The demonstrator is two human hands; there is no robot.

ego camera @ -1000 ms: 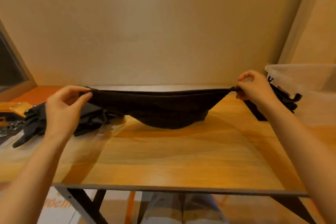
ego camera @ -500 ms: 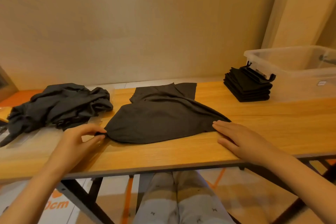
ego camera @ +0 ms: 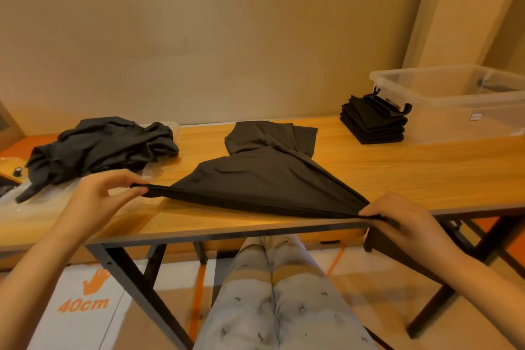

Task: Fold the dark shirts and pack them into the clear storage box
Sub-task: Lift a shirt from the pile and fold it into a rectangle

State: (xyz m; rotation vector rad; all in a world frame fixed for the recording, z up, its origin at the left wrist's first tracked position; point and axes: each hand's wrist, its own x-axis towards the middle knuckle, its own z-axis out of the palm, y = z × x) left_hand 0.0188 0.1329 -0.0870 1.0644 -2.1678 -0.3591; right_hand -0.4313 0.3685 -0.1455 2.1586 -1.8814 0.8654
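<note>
A dark shirt (ego camera: 264, 176) lies spread on the wooden table (ego camera: 397, 179), its near hem lifted off the surface and pulled taut. My left hand (ego camera: 96, 199) pinches the hem's left corner. The right corner is gripped by my right hand (ego camera: 397, 221) at the table's front edge. To the left sits a crumpled pile of dark shirts (ego camera: 99, 148). A neat stack of folded dark shirts (ego camera: 372, 122) stands at the right, beside the clear storage box (ego camera: 454, 102), whose black latch hangs over the stack.
The wall runs close behind the table. My legs in pale patterned trousers (ego camera: 278, 293) are under the front edge, between the black table legs (ego camera: 136, 287). Clear plastic wrapping (ego camera: 42, 202) lies under the crumpled pile. An orange floor marking reads 40cm.
The shirt came down from mid-air onto the table. My right hand, flat on the table half a second ago, now grips the hem's right corner, and both hands stretch the hem.
</note>
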